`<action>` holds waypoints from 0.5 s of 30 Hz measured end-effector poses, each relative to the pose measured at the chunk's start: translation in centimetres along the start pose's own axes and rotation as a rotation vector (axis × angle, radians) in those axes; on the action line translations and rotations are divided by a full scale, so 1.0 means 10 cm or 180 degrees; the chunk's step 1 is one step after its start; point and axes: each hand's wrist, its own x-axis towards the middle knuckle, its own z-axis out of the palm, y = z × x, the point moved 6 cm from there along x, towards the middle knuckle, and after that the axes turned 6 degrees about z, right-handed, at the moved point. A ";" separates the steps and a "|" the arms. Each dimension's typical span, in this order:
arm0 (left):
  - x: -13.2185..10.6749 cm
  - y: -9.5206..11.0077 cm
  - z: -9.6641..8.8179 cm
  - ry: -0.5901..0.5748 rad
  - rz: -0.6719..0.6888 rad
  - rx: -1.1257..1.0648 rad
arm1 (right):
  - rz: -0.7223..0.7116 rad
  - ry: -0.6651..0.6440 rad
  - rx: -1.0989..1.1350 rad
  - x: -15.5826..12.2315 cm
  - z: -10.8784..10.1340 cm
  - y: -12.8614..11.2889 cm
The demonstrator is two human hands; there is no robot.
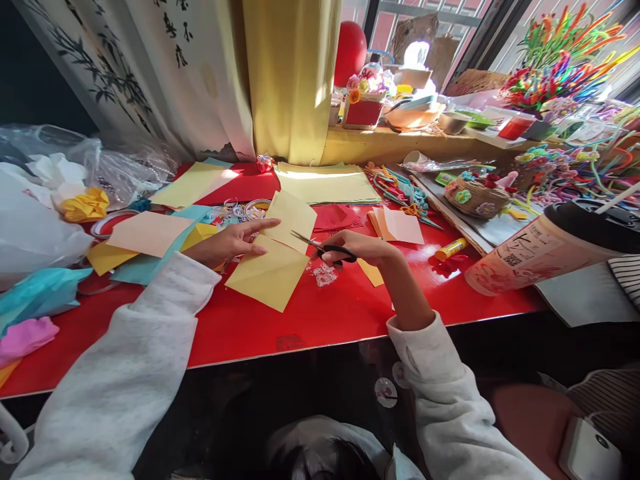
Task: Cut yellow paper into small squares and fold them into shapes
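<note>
Looks mid-cut: your left hand (227, 244) pinches yellow paper (270, 275), right hand (364, 247) grips scissors (316, 245) pointing toward the left; next likely needs paper steady.

The curtain (213, 87) shows "不" (cup label (521, 248) too blurred).

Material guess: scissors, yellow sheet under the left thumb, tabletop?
Scissors: grey blades look like metal; smooth black handles probably plastic.
Yellow sheet: likely paper or thin card, matte, with crisp edges.
Tabletop: glossy red, with bright glare; painted, lacquered or covered, can't tell which.
</note>
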 end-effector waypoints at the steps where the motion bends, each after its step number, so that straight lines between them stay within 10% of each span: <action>1: 0.00 0.01 -0.01 0.0023 0.0033 0.0031 | -0.0120 0.0062 0.0106 -0.01 -0.02 -0.02; 15: -0.03 -0.04 0.08 -0.0180 -0.0362 -0.0576 | 0.0325 -0.0269 0.0131 0.21 0.31 0.07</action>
